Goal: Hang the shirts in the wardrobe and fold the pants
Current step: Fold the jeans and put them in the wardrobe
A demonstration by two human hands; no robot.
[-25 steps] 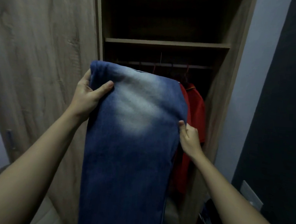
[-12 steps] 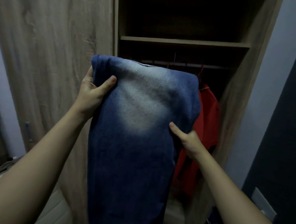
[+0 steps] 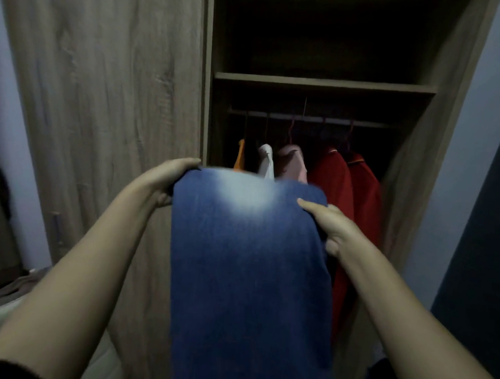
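1. While the person stood facing the open wood-grain wardrobe (image 3: 440, 119), both bare arms were stretched forward, holding up a pair of folded blue denim jeans with a faded pale patch (image 3: 249, 277).
2. The left hand (image 3: 167, 181) was clamped on the upper left corner of the jeans, fingers curled over the top fold and the thumb tucked behind the cloth's left edge.
3. The right hand (image 3: 331, 226) gripped the right edge just below the upper right corner, its index finger lying flat across the front of the denim and the other fingers wrapped behind.
4. The jeans hung doubled over, the fold at the top level with the hands and the rest dropping straight down past the bottom of the view; the faded patch sat just under the top fold.
5. Behind the jeans, inside the wardrobe, a horizontal hanging rail (image 3: 308, 118) ran beneath a wooden shelf (image 3: 322, 82).
6. Five garments hung from the rail on hangers: an orange one (image 3: 239, 159) at the left end, then a white one (image 3: 265, 161), a pink one (image 3: 292, 161), and two red shirts (image 3: 345, 192) at the right end.
7. The closed wardrobe door (image 3: 101, 107) filled the space to the left of the opening.
8. The picture was slightly blurred along the top fold of the jeans.
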